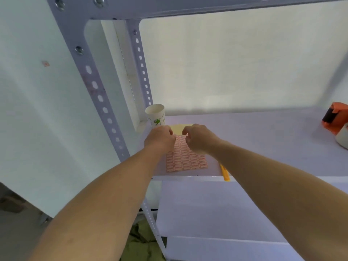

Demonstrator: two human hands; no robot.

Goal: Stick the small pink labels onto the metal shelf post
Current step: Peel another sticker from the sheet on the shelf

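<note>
At frame centre the left hand (160,139) pinches the far edge of the pink label sheet (186,161). The right hand (200,140) curls just beside; its grip I cannot tell.

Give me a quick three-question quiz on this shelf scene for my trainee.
1. True or false: the sheet of pink labels lies on the shelf.
2. What stands just beyond the left hand? A) cup B) bottle C) box
3. Name the orange thing at the shelf's right end.
Key: 1 true; 2 A, the cup; 3 the tape dispenser.
</note>
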